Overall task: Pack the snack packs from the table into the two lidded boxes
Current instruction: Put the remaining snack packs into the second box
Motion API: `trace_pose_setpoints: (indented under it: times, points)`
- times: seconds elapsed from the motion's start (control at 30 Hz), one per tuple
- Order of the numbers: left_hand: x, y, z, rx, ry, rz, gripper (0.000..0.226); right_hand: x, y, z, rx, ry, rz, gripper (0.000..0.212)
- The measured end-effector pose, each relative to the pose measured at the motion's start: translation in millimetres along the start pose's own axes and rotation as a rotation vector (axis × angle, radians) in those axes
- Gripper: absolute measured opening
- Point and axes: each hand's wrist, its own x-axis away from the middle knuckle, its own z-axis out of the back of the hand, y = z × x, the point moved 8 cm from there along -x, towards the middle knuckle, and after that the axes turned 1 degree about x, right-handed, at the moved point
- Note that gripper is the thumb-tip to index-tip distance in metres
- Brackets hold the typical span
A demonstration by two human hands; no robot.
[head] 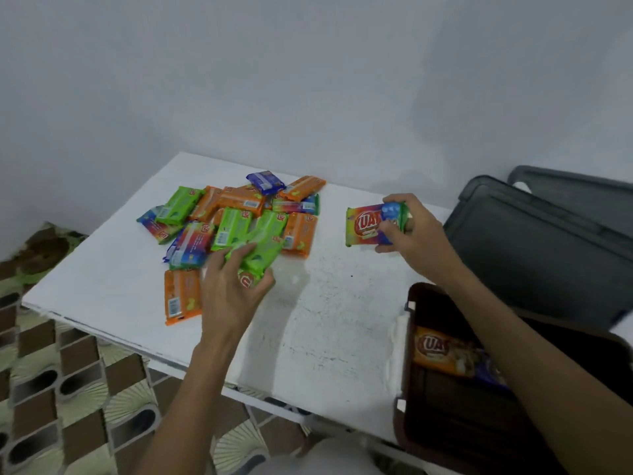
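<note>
Landmark: heap [239, 217] of snack packs in green, orange and rainbow stripe, overlapping on the far left part of the white surface [325, 320].
Orange pack [181, 296]: at the heap's near-left corner, flat, close to the surface's near-left edge.
Left hand [233, 286]: on the heap's near side. The grip is curled round the near end of a green pack [260, 258], thumb on its right. Blurred, so how firm the hold is cannot be told.
Right hand [407, 231]: right of the heap and apart from it. The grip pinches the right end of a rainbow pack [366, 228], which looks lifted off the surface.
Brown box [416, 293]: well right of the heap and nearer the viewer, open, below the right forearm. One orange-and-blue pack [442, 351] lies inside.
Grey lids [541, 248]: far right of the heap, behind the brown box. Whether a second box stands with them cannot be told.
Progress (judged): early; most packs lie in the heap.
Risk, left: the green pack overlaps its neighbours, so pulling it could drag them, and the left wrist could sweep the orange pack over the edge to the floor.
Risk, right: the rainbow pack, pinched at one end of a slick wrapper, may swing or slip short of the brown box.
Risk, far right: the right arm swinging back could knock the grey lids.
</note>
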Motion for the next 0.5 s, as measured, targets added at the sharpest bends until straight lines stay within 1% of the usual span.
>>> trace_pose_setpoints:
  times: [0.1, 0.13, 0.2, 0.33, 0.5]
  points:
    - [3.4, 39.8, -7.2, 0.074, -0.039, -0.048, 0.047, 36.5, 1.6, 35.8, 0.010, 0.019, -0.059, 0.028]
    - [5.2, 53.4, -10.7, 0.130, -0.053, -0.063, 0.046, 49.3, 1.2, 46.9, 0.023, 0.026, -0.058, 0.027]
    - [10.8, 75.6, -22.5, 0.316, -0.100, -0.062, 0.043, 74.9, 2.9, 66.6, 0.009, 0.047, -0.054, 0.024]
    - [27.0, 111.8, -56.9, 0.634, -0.278, -0.003, 0.042, 116.6, 15.0, 96.5, -0.074, 0.063, -0.081, 0.024]
    - [51.6, 142.2, -92.4, 0.791, -0.466, 0.005, 0.044, 155.7, 43.9, 111.7, -0.215, -0.002, -0.214, 0.028]
